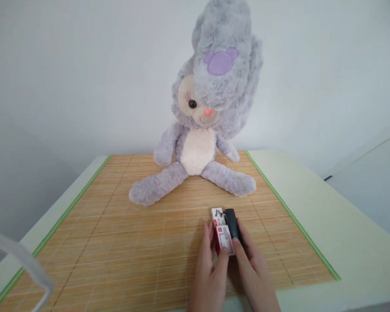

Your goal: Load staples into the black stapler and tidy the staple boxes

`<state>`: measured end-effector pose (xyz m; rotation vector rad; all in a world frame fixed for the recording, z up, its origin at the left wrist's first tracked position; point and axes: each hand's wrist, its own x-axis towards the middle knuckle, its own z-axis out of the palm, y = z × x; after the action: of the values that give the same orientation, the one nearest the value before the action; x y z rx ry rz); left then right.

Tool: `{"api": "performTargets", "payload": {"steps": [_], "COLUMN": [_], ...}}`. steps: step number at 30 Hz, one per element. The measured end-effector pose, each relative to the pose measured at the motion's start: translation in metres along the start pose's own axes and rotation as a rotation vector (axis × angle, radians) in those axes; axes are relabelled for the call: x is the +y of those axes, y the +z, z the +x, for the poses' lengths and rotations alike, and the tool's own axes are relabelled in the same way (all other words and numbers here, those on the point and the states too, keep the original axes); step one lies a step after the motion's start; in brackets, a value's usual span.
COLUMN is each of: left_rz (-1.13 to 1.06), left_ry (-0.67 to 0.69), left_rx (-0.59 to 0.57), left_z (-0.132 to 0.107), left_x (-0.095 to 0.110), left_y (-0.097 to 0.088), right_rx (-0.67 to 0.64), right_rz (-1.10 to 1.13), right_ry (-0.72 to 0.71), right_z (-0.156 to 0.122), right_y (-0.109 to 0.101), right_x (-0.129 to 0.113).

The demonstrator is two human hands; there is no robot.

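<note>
Close together at the front right of the mat are a small red-and-white box [225,239], a second small white box [217,215] with a dark picture on it, and a smooth black object [231,225] like a small stapler. My left hand [212,268] grips the boxes from the left, its thumb on the near end of the red-and-white one. From the right, my right hand [251,266] closes round the black object, with its thumb by the near box's right edge. The undersides of all these items are hidden.
A bamboo mat [133,242] with green edging covers much of the pale table [354,242]. Behind my hands a grey plush rabbit [198,151] sits with legs spread, against the wall. A blurred white curved strip [22,255] shows at lower left.
</note>
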<state>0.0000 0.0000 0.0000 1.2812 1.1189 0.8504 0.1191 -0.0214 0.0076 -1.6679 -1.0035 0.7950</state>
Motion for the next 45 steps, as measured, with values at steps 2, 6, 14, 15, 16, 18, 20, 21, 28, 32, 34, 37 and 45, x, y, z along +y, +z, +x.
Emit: {"api": "performTargets", "payload": {"steps": [2, 6, 14, 15, 16, 18, 20, 21, 28, 32, 34, 37, 45], "left_rz": [0.054, 0.101, 0.349, 0.372, 0.398, 0.474, 0.58, 0.636, 0.807, 0.783, 0.787, 0.796, 0.908], "left_ry": [-0.04, -0.098, -0.034, -0.005, 0.024, 0.081, 0.123, 0.137, 0.063, -0.057, -0.084, -0.098, -0.008], "left_rx": [0.083, 0.145, 0.187, 0.19, 0.199, 0.237, 0.28, 0.291, 0.337, 0.28, 0.274, 0.32, 0.499], "left_z": [-0.005, -0.014, -0.021, -0.02, -0.019, -0.017, -0.015, -0.013, -0.007, -0.011, -0.014, -0.013, 0.027], "left_x": [-0.009, -0.017, -0.014, -0.013, -0.013, -0.012, -0.01, -0.008, 0.023, 0.032, 0.033, 0.032, 0.022], "left_y": [-0.024, -0.063, -0.075, -0.074, -0.074, -0.074, -0.074, -0.075, -0.079, -0.091, -0.102, -0.122, -0.163], "right_rx": [-0.096, -0.232, -0.147, -0.136, -0.133, -0.15, -0.154, -0.144, -0.04, -0.069, -0.074, -0.054, -0.075], "right_rz": [0.013, 0.012, 0.001, 0.009, 0.021, 0.069, 0.121, 0.14, 0.121, 0.05, 0.015, -0.021, -0.081], "right_ry": [-0.004, -0.031, -0.137, -0.128, -0.106, -0.05, -0.005, 0.009, 0.028, 0.038, 0.038, 0.037, 0.017], "right_z": [-0.007, -0.021, -0.016, -0.014, -0.012, -0.007, 0.0, 0.004, 0.039, 0.044, 0.042, 0.039, 0.043], "right_y": [0.019, 0.05, 0.061, 0.062, 0.062, 0.062, 0.06, 0.057, 0.011, -0.003, -0.004, -0.002, -0.004], "right_x": [-0.004, -0.011, -0.01, -0.011, -0.012, -0.014, -0.015, -0.014, 0.006, 0.015, 0.015, 0.011, 0.009]}}
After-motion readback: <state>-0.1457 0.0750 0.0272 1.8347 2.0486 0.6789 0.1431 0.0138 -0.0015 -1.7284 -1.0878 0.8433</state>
